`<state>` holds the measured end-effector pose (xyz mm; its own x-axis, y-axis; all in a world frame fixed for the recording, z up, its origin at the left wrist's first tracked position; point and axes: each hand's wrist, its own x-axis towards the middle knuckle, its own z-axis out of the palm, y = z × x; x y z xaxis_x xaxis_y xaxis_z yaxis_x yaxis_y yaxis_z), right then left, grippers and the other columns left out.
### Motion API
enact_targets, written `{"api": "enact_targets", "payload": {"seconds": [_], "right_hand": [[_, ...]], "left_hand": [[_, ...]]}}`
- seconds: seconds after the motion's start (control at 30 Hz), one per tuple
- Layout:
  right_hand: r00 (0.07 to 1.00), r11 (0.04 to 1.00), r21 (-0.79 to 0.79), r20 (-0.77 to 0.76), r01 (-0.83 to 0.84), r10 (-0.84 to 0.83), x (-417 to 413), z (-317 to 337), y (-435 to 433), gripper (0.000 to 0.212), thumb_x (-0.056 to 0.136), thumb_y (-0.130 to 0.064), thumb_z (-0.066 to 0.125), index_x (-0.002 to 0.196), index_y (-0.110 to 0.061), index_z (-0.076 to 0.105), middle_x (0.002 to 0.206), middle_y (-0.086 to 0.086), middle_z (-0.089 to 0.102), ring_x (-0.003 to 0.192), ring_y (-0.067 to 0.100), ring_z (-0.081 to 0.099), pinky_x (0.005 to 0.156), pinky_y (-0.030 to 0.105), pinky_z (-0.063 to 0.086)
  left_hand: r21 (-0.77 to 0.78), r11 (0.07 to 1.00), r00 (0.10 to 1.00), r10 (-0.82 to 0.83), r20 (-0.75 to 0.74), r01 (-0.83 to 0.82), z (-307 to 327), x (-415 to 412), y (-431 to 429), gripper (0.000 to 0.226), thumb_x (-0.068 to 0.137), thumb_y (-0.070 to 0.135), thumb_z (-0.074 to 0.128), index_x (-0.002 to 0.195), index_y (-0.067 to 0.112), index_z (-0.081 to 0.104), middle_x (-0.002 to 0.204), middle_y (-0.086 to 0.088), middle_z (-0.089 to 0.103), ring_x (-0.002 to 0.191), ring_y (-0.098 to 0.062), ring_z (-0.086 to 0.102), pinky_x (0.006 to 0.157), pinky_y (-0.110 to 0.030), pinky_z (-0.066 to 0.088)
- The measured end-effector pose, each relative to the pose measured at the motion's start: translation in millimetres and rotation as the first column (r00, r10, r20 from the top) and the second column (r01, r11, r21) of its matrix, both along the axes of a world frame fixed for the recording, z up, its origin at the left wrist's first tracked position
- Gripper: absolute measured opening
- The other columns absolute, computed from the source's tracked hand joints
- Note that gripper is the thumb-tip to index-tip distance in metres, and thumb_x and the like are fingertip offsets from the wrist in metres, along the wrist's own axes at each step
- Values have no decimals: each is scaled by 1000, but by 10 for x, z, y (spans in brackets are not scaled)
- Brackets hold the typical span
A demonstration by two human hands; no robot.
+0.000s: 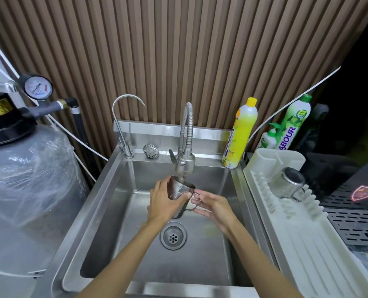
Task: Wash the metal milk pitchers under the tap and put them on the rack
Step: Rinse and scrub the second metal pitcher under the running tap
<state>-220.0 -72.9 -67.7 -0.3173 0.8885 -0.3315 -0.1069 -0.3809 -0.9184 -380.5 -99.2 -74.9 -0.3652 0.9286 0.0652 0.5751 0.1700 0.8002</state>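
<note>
item: metal milk pitcher (181,191), held under spray tap (185,162), mid sink (114,211). left hand (165,201) wraps its body; right hand (214,206) pinches the handle (196,192) (likely wet). risk: slick steel slips, drops.

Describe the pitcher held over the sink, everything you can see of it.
The pitcher is a small shiny metal jug with faint markings on its wall and a thin looped handle. It is held mouth up, slightly tilted, just below the tap and above the sink. The left hand wraps its body; the right hand pinches the handle. Whether water runs cannot be told.
</note>
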Motion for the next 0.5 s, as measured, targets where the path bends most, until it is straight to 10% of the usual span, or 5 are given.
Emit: {"api": "enact_targets", "payload": {"seconds": [0.17,0.27,0.4,0.5], "right_hand": [[873,973,202,488,-109,-3,-10,261,84,26,93,-6,50,114,-4,65,87,8,69,78,12,67,66,25,58],[673,904,347,733,-250,-95,-67,366,127,26,90,-10,51,108,-11,69,96,11,73,87,22,68,82,35,56],[552,812,443,813,-381,-185,-73,401,118,32,87,-11,47,109,-18,69,108,10,71,92,30,62,85,30,49],[600,819,476,771,-322,-212,-64,362,125,39,87,-4,47,117,-19,66,115,7,69,104,27,62,93,34,49]], "left_hand": [[-112,991,943,-35,330,76,-157,75,-13,56,75,51,67,120,23,51,123,-1,58,109,-19,58,97,-43,48],[-145,975,760,-37,649,171,-158,140,-39,54,79,42,67,125,22,48,128,2,53,112,-18,57,87,-48,54],[-41,979,515,-69,854,200,-138,187,31,53,84,19,66,130,22,42,133,3,48,122,-18,50,98,-50,46],[-4,989,535,-75,842,145,-109,194,145,61,82,5,65,134,21,39,129,0,53,121,-19,51,100,-44,44]]}}
